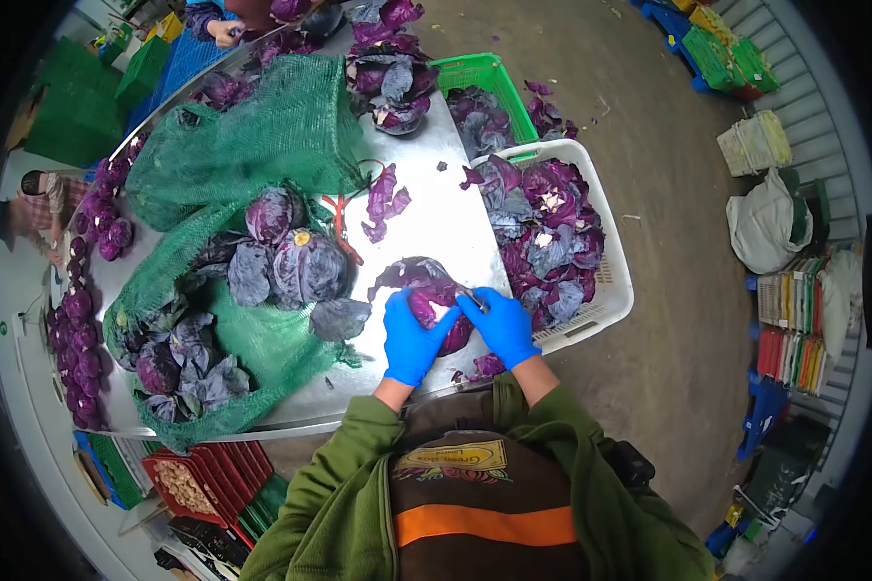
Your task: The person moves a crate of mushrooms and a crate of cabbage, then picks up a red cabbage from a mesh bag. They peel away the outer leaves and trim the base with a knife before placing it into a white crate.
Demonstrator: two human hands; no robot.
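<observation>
A partly trimmed red cabbage (444, 315) rests near the front edge of the metal table, its pale cut base facing up. My left hand (413, 339), in a blue glove, grips it from the left with the thumb across the top. In my right hand (500, 326), also gloved in blue, is a small knife (476, 300) at the cabbage's right side; most of it is hidden by the fingers. Loose outer leaves (412, 273) lie just behind the cabbage, and leaf scraps (487, 366) lie in front.
A white crate (618, 281) heaped with purple leaves stands at right, a green crate (494, 73) behind it. Green net sacks (252, 126) hold cabbages at left. A red-handled tool (342, 230) lies mid-table. Trimmed cabbages (76, 334) line the far left edge. Other people work nearby.
</observation>
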